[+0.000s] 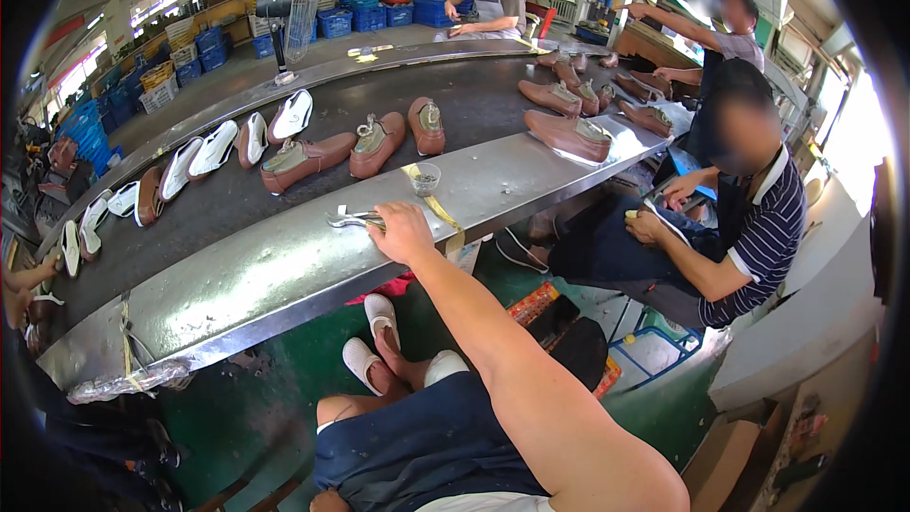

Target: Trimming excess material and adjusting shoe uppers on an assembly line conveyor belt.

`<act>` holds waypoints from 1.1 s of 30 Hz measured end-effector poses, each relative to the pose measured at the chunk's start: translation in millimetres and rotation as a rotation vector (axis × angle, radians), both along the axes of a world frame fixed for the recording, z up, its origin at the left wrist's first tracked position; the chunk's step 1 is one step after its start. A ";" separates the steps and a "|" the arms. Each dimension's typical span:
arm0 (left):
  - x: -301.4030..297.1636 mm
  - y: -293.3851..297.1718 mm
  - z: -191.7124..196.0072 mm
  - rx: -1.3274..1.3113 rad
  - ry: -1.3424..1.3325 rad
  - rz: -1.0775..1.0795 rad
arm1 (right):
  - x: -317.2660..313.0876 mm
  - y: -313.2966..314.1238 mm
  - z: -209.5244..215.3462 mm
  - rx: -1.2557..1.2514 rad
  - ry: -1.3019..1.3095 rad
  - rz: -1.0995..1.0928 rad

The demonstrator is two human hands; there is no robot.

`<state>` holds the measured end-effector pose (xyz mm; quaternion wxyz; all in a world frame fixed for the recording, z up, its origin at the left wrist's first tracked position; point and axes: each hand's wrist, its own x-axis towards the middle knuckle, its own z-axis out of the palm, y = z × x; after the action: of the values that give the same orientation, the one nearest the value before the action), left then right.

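Note:
My right hand (406, 235) reaches out to the metal ledge of the conveyor table, its fingers closed around the handles of a pair of pliers (351, 219). The pliers' metal end points left, close to the ledge surface. Just beyond the hand stands a small clear cup (424, 179) with small dark bits in it, beside a yellow tape strip (444, 211). Of my left hand (330, 501) only a small part shows at the lower edge, by my dark blue apron (417, 446); its fingers cannot be made out.
Brown lace-up shoes (377, 145) and white-topped shoes (214, 149) line the dark belt (332, 95). A co-worker (758, 199) sits at the right, handling a pale piece; others work farther off. A fan (300, 9) and blue crates (368, 14) stand behind. A blue metal stool frame (664, 351) stands right.

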<state>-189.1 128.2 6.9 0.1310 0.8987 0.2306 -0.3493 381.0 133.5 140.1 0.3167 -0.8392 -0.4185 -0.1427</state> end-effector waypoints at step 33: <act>-1.0 7.4 -8.9 -0.017 0.026 -0.049 | -1.6 0.4 -6.1 0.003 -0.013 0.009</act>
<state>-190.1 135.6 -2.1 0.1269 0.8983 0.2072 -0.3660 379.3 133.9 134.1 0.3158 -0.8359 -0.4240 -0.1475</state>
